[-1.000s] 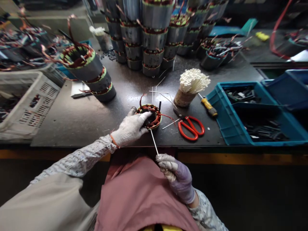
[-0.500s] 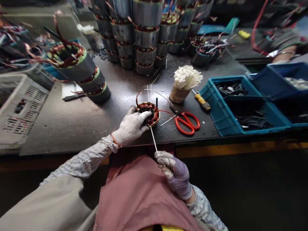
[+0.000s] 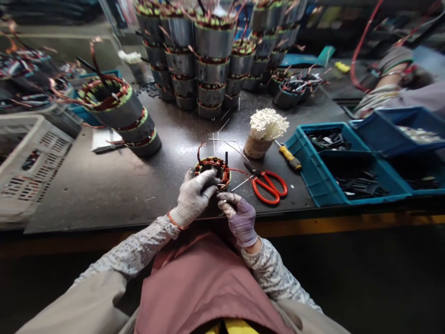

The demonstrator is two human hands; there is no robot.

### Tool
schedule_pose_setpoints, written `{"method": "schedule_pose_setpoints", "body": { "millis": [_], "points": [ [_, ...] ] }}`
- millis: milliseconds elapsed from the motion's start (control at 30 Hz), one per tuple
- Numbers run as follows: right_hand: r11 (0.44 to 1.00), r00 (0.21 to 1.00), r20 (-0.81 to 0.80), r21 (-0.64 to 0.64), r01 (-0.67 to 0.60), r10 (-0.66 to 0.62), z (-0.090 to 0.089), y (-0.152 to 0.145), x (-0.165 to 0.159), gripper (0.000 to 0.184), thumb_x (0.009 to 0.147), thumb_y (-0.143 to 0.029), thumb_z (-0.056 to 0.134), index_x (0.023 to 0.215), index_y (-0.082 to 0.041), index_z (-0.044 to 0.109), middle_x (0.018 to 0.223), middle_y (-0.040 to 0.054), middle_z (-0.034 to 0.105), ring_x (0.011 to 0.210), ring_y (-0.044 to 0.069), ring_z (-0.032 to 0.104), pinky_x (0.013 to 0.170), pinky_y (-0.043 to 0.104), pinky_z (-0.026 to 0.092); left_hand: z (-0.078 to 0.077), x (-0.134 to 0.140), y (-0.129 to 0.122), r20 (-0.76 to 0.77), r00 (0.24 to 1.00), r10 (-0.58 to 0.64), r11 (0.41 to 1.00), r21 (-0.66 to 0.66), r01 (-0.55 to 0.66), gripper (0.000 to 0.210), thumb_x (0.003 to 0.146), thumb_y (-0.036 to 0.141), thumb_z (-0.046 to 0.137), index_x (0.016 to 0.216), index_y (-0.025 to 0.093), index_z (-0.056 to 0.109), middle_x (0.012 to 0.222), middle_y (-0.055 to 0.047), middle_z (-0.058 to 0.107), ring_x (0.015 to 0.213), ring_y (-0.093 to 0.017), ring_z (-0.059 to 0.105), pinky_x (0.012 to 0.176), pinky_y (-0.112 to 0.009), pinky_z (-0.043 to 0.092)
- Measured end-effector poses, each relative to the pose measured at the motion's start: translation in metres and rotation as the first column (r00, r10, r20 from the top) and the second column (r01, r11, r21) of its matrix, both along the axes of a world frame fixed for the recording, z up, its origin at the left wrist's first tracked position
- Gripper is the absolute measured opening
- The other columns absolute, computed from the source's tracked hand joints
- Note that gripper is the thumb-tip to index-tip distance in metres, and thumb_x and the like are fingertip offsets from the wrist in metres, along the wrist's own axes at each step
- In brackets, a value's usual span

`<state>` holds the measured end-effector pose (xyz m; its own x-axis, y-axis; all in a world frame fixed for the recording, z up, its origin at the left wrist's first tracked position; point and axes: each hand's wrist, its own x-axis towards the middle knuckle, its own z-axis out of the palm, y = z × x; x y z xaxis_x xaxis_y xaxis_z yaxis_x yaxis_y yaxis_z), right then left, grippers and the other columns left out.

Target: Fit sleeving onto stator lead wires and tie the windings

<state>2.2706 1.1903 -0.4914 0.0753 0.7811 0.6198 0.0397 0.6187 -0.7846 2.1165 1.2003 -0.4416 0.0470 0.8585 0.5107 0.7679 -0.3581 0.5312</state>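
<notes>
A motor stator (image 3: pixel 212 162) with copper windings and a green-edged rim stands near the front edge of the bench. My left hand (image 3: pixel 196 195), in a white glove, grips it, with fingers reaching over the rim into its bore. My right hand (image 3: pixel 239 218), in a white and purple glove, is closed in a pinch close against the stator's near right side. The thin white strand seen in it earlier is now mostly hidden by the fingers. Red-handled scissors (image 3: pixel 269 185) lie just right of the stator, beside a red-brown lead coming from it.
Stacked stators (image 3: pixel 212 69) fill the back; a leaning stack (image 3: pixel 121 111) stands left, near a white crate (image 3: pixel 21 162). A cup of white strands (image 3: pixel 259 146), a yellow-handled screwdriver (image 3: pixel 290 157) and blue bins (image 3: pixel 313 185) are right. A co-worker's arm (image 3: pixel 392 79) is beyond.
My right hand has moved up and forward from above my lap to the stator. The white strand stretched between them no longer shows. My left hand stays on the stator.
</notes>
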Motion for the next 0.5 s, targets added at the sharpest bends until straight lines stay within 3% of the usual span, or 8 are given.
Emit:
{"method": "schedule_pose_setpoints", "body": {
  "millis": [100,167,400,500],
  "points": [
    [0.999,0.998,0.061,0.038,0.032,-0.034,0.013,-0.008,0.009,0.003,0.082,-0.018,0.07,0.081,-0.021,0.069,0.085,0.0027,0.072,0.078,0.014,0.069,0.074,0.026,0.058,-0.006,-0.001,0.003,-0.026,0.995,-0.099,0.984,0.145,0.102,0.014,0.088,0.029,0.065,0.098,0.027,0.074,0.098,-0.001,0.078,0.092,-0.018,0.073,0.117,-0.049,0.031],
    [0.998,0.99,0.134,0.051,0.034,-0.04,0.023,-0.01,0.012,0.004,0.083,-0.018,0.069,0.08,-0.021,0.068,0.081,0.0021,0.07,0.075,0.013,0.067,0.071,0.025,0.057,-0.008,-0.003,0.005,-0.033,0.991,-0.129,0.972,0.195,0.133,0.012,0.089,0.03,0.064,0.091,0.028,0.075,0.096,-0.001,0.078,0.088,-0.017,0.074,0.115,-0.049,0.032],
    [0.995,0.932,0.359,-0.054,0.084,-0.059,0.036,0.013,0.008,0.011,0.081,-0.026,0.068,0.072,-0.02,0.067,0.069,0.0024,0.067,0.062,0.014,0.062,0.061,0.026,0.05,-0.006,-0.005,0.006,-0.078,0.982,-0.17,0.961,0.206,0.183,0.015,0.088,0.026,0.062,0.092,0.029,0.075,0.094,-0.001,0.078,0.089,-0.017,0.074,0.114,-0.048,0.034],
    [0.996,0.932,0.361,-0.09,0.018,0.016,0.038,0.01,0.011,0.011,0.08,-0.026,0.068,0.07,-0.02,0.067,0.068,0.0017,0.067,0.062,0.014,0.061,0.061,0.025,0.049,-0.006,-0.005,0.007,-0.078,0.979,-0.186,0.946,0.256,0.2,0.015,0.09,0.026,0.061,0.092,0.029,0.075,0.092,0.0,0.078,0.086,-0.016,0.074,0.114,-0.047,0.035]
  ]
}}
